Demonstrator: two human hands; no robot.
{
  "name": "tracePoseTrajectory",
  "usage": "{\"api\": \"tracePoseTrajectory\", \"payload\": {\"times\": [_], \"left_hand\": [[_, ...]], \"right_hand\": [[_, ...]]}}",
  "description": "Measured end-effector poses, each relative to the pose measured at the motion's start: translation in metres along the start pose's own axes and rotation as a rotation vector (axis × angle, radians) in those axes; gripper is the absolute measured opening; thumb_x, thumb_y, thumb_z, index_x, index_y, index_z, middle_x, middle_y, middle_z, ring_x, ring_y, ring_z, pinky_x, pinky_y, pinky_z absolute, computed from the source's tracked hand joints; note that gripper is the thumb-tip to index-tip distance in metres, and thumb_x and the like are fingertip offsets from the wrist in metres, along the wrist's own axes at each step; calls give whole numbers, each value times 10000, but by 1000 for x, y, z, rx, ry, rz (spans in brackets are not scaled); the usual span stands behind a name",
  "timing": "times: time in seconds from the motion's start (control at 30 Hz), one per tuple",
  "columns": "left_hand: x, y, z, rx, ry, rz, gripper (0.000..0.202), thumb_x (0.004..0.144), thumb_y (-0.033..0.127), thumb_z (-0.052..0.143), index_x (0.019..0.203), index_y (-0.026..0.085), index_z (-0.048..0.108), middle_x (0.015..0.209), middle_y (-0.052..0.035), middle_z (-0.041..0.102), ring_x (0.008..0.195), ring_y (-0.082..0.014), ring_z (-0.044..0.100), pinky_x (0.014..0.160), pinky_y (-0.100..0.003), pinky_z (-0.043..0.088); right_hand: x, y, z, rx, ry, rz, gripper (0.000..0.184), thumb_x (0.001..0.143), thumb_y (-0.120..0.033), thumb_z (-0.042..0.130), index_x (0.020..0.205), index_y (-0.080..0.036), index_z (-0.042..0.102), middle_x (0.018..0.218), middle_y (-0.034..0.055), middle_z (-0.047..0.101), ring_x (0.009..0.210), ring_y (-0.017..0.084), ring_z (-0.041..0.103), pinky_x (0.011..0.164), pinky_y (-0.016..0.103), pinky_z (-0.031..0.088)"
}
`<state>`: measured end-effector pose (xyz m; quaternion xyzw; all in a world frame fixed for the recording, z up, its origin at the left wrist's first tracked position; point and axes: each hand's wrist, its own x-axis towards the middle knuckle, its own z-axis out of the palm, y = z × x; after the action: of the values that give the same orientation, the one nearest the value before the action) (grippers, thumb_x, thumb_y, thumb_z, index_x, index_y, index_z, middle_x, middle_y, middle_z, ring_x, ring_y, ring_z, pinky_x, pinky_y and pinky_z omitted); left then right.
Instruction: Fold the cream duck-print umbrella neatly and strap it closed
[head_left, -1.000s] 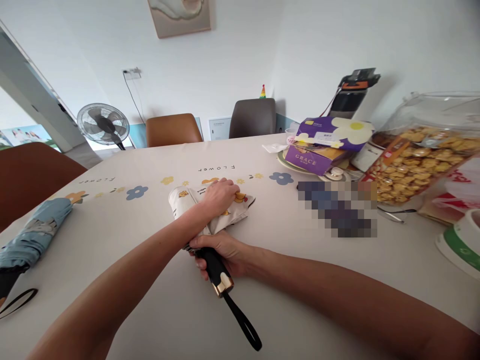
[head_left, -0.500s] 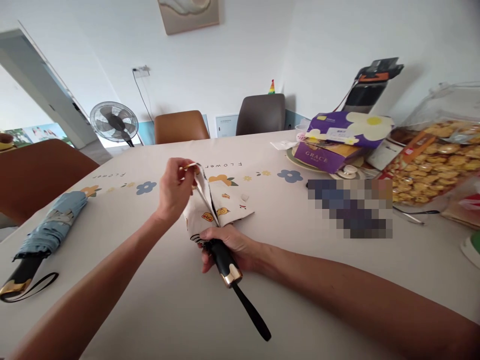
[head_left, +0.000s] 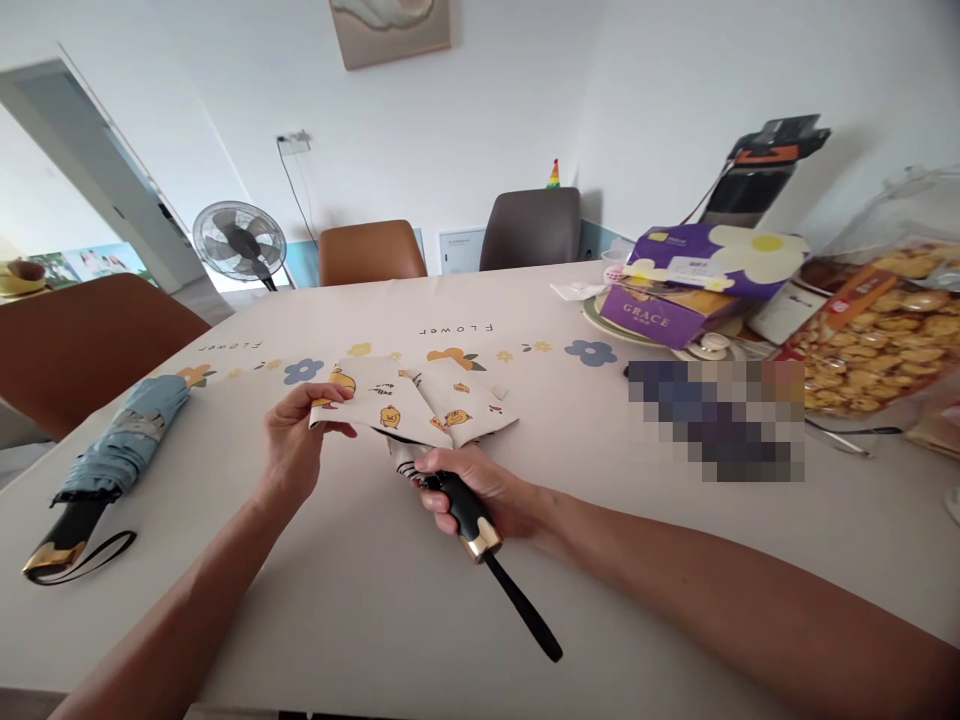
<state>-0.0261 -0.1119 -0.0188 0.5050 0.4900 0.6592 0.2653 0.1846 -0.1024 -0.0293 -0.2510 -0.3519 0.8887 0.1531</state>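
Pale walls [head_left: 480,130] and a standing fan [head_left: 240,245] sit behind a light table [head_left: 360,620] printed with flowers, and on its near middle the person has a cream umbrella [head_left: 386,395], folded down but with its cloth loose. The left hand [head_left: 304,430] pinches the edge of one panel, drawn out to the left, while the right hand [head_left: 484,485] is wrapped around the top of the black handle [head_left: 466,512]. That pinch takes in only the rim of the cloth, so it could well slip, and the panel would drop back in a rumple. Pulling it across unevenly might trap a neighbouring fold and leave a lumpy roll. Should the handle have a release button, which cannot be made out under the fingers, a stray press might spring the canopy. The fabric carries small yellow cartoon figures and bits of lettering, with dark stripes gathered near the grip; its panels spread in flat, pointed flaps. A gold-coloured cap finishes the handle, and a black strap [head_left: 529,610] trails onto the tabletop.
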Motion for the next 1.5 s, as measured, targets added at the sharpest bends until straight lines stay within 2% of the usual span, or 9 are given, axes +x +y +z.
{"api": "tracePoseTrajectory", "payload": {"times": [0.27,0.47,0.77,1.0,1.13,1.23,1.33,1.4,1.5], "left_hand": [[-3,1,-4,-70,73,-76,79,570,111,586,590,182,612,737,-16,607,703,-128,533,526,-197,438],[2,11,-12,-182,132,-45,121,526,81,570,563,186,618,720,-7,614,743,-121,534,557,-174,378],[11,0,-30,212,-204,52,159,576,96,496,524,197,607,710,-23,632,738,-162,557,704,-276,426],[13,-1,-33,460,-465,-223,275,589,122,436,595,243,682,826,-27,683,825,-206,605,675,-287,482],[18,-6,-40,456,-432,-348,275,627,165,502,750,256,730,909,-31,687,829,-217,609,609,-279,502],[23,-14,-47,608,-146,-246,294,656,163,483,809,240,722,792,-39,681,703,-196,614,522,-261,469],[20,-17,-40,705,107,-19,288,741,199,463,913,227,691,820,-50,674,776,-207,624,655,-322,493],[15,-16,-26,709,98,186,305,802,240,450,1038,226,643,1039,-63,648,967,-215,591,848,-378,457],[7,-18,-1,679,-127,400,428,838,271,454,1260,213,490,1330,-76,476,1258,-213,387,1050,-391,296]], "right_hand": [[5,3,-4,64,0,-114,437,774,-590,513,762,-153,514,641,-23,464,431,38,375,346,163,343],[6,-2,2,-36,157,-157,408,730,-565,592,714,-173,482,519,-49,424,400,69,400,326,191,361],[1,-6,-4,-261,327,-117,353,709,-442,634,619,-194,398,407,-41,446,325,87,403,315,215,369],[2,-1,-4,-373,365,-144,299,723,-420,609,641,-183,446,382,-36,456,290,101,410,287,215,336],[0,-4,1,-389,388,-126,283,716,-387,617,628,-184,442,363,-40,444,278,99,401,275,212,329],[1,-4,0,-406,386,-138,312,730,-400,599,590,-182,426,372,-30,456,275,97,408,283,216,340],[1,-2,0,-416,380,-136,310,729,-398,599,594,-186,418,378,-34,455,279,100,410,284,223,346],[1,0,1,-434,368,-133,299,724,-391,604,604,-188,420,375,-41,445,281,98,402,277,220,341],[1,3,2,-464,339,-143,268,714,-378,615,634,-185,448,374,-52,439,290,92,396,280,215,355]]}}
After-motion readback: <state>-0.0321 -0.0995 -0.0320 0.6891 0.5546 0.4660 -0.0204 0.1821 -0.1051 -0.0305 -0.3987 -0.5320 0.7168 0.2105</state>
